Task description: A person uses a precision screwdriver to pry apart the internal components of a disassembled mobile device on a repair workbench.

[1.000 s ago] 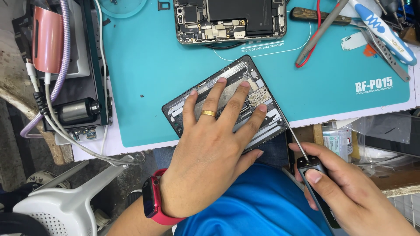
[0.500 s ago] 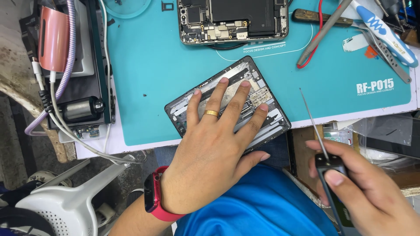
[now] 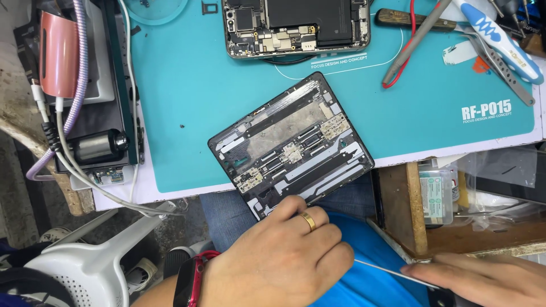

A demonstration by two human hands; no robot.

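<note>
Left hand [image 3: 281, 258] fingers touch the frame [image 3: 291, 149]; right hand [image 3: 483, 278] grasps a screwdriver [image 3: 392, 273].

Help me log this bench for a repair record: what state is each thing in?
Dark square device frame: opened, internals exposed, overhanging the teal mat.
Opened phone: back off, circuitry showing.
Left hand: fingertips at the frame's near edge.
Right hand: grip closed on thin metal tool.

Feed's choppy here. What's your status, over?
Left hand touching dark opened panel's near edge. Right hand holding thin metal tool, off panel. Nothing on it.
</note>
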